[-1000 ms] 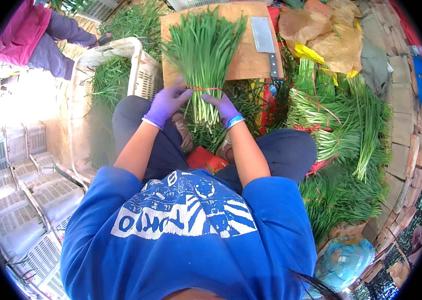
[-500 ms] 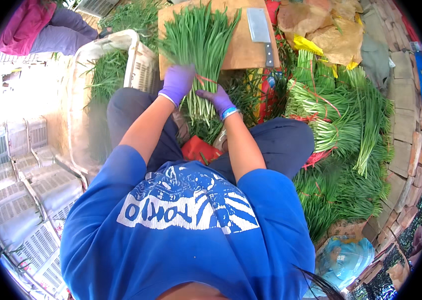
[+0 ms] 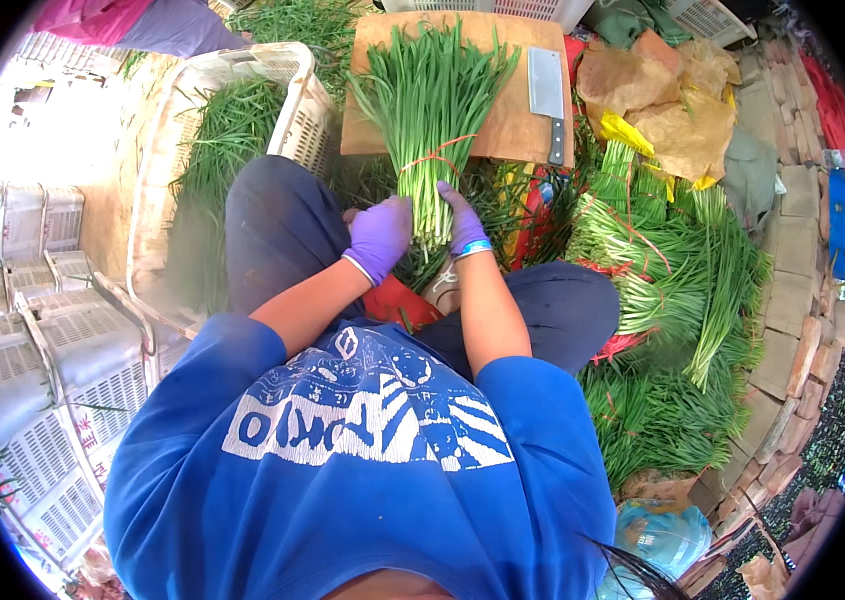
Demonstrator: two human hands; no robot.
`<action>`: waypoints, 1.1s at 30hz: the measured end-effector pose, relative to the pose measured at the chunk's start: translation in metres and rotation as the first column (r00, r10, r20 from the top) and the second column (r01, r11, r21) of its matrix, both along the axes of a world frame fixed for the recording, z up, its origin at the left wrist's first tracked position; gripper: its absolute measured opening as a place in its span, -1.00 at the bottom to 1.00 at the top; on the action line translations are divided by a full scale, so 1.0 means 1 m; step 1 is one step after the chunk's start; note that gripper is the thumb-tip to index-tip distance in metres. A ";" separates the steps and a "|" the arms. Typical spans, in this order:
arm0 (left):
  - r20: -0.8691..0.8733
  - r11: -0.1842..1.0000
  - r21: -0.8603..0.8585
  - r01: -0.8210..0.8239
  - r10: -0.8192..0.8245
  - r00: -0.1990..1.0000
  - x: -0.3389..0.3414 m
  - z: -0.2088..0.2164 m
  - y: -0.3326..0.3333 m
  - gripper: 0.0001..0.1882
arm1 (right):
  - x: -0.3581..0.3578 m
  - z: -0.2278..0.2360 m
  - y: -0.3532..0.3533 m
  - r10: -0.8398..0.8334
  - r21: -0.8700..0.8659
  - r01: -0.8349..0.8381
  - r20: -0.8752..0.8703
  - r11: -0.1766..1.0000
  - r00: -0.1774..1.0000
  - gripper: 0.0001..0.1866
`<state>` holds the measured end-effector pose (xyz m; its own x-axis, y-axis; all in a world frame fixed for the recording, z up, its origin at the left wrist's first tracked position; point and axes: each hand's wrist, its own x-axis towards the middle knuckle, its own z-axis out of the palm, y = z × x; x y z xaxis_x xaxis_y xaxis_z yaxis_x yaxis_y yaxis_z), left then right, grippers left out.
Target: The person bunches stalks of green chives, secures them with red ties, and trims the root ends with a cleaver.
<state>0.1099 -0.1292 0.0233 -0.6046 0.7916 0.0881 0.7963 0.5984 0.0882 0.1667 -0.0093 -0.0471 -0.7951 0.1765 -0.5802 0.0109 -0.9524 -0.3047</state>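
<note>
A bundle of garlic chives (image 3: 435, 90) lies with its green leaves on a wooden board (image 3: 373, 118) and its pale stems toward me. Red string (image 3: 433, 156) is wound around the stems. My left hand (image 3: 381, 238), in a purple glove, is closed at the left side of the stem ends; its fingertips are hidden. On the right side, my right hand (image 3: 465, 222), also gloved in purple, holds the stems with its thumb lying along them and its other fingers mostly hidden. A cleaver (image 3: 546, 85) with a black handle rests on the board's right side.
To the left stands a white plastic crate (image 3: 303, 115) with loose chives, beyond several stacked crates (image 3: 63, 370). Tied chive bundles (image 3: 643, 270) are heaped at my right, beside brown sheeting (image 3: 658, 85) and a brick edge (image 3: 793, 270). Another person's leg (image 3: 178, 28) shows at the far left.
My left hand has come down from beside the string to the stem ends, and my right hand stays at the stems. The whole view has shifted slightly.
</note>
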 end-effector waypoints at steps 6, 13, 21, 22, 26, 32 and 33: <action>0.155 0.981 -0.154 0.118 -0.094 0.984 0.020 0.021 -0.028 -0.83 | 0.006 0.029 -0.015 0.094 -0.045 -0.096 -0.046 0.994 0.994 -0.57; 0.334 0.962 0.014 0.271 -0.260 0.906 0.006 0.035 -0.042 -0.77 | 0.024 0.057 -0.025 0.036 0.088 -0.029 -0.072 0.996 0.997 -0.54; 0.998 0.953 -0.060 -0.299 0.062 -0.003 0.031 0.076 -0.060 -0.69 | 0.042 0.060 -0.027 0.015 0.070 -0.002 -0.189 0.998 0.982 -0.49; 0.999 0.946 -0.009 -0.325 0.023 0.038 0.033 0.081 -0.066 -0.69 | 0.042 0.060 -0.028 -0.012 0.063 0.023 -0.169 0.998 0.986 -0.48; 0.945 0.998 -0.035 -0.049 0.049 0.322 0.035 0.161 -0.113 -0.66 | 0.048 0.055 -0.035 -0.099 0.155 0.125 -0.165 0.980 0.981 -0.54; 0.750 0.595 0.525 -0.608 0.014 0.661 -0.011 0.259 -0.259 -0.79 | 0.080 0.069 -0.013 -0.095 0.357 0.155 -0.179 0.921 0.979 -0.54; 0.690 0.435 0.603 -0.669 0.138 0.711 -0.021 0.259 -0.279 -0.76 | 0.089 0.067 -0.002 -0.102 0.360 0.164 -0.187 0.918 0.977 -0.52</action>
